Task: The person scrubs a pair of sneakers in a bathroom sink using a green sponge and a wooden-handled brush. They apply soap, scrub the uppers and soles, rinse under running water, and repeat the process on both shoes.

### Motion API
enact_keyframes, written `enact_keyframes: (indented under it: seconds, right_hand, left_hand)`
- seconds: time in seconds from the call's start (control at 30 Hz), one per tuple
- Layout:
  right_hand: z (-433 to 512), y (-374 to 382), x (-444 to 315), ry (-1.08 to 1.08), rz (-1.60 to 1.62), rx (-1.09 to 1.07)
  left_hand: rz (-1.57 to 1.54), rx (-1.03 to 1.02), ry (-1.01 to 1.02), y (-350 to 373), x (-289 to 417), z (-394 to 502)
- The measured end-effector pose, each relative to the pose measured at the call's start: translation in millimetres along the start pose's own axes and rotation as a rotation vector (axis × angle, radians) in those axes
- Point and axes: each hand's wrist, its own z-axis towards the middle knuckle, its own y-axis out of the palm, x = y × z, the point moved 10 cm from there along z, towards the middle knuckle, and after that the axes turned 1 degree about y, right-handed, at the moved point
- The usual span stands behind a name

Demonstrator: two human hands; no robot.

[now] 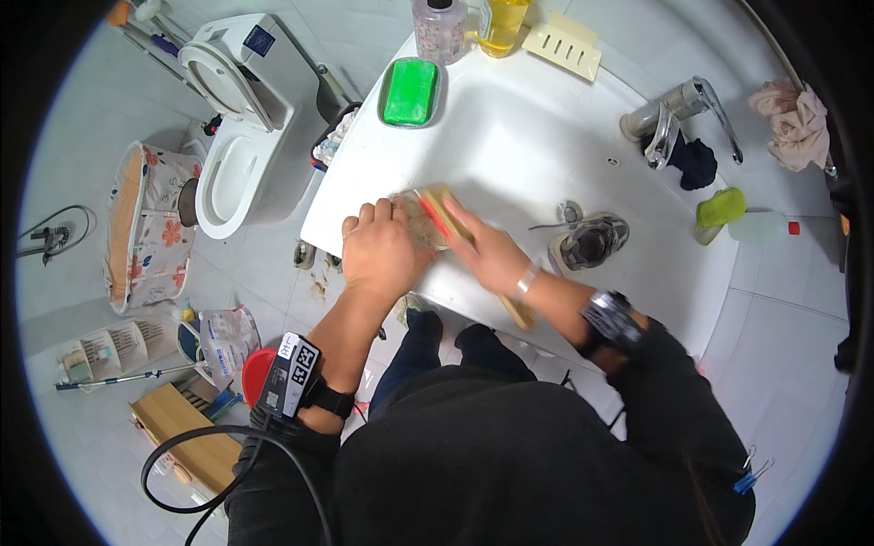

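My left hand (382, 242) grips a light beige item (425, 228) at the near left rim of a white basin (471, 150). Blur and my fingers hide much of that item; it may be a shoe. In my right hand (495, 252) is a wooden scrubbing brush (444, 208) with red along its bristle side. Its head lies against the beige item, and its handle end sticks out below my wrist. Farther right in the basin stands a grey lace-up shoe (590, 242), with a lace trailing left past the drain fitting (568, 211).
A green soap bar (411, 91) lies in a dish on the rim. Beyond it stand a pinkish bottle (440, 31), a yellow liquid bottle (502, 27) and a cream soap rack (563, 48). Dark cloth (693, 164) hangs by the chrome faucet (672, 112). A toilet (239, 164) is left.
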Motion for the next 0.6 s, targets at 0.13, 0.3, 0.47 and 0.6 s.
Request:
enact_keyframes:
  seconds: [0.13, 0.3, 0.47, 0.6]
  right_hand:
    - [-3, 9, 16, 0.171, -0.009, -0.142]
    - [12, 4, 23, -0.072, 0.167, 0.065]
    - [11, 19, 43, 0.277, 0.327, -0.173]
    - [19, -3, 19, 0.008, 0.138, -0.070]
  left_hand:
    - [-0.002, 0.001, 0.014, 1, 2, 1]
    - [-0.004, -0.012, 0.001, 1, 2, 2]
    - [0.006, -0.040, 0.021, 1, 6, 2]
    - [0.011, -0.045, 0.018, 1, 4, 3]
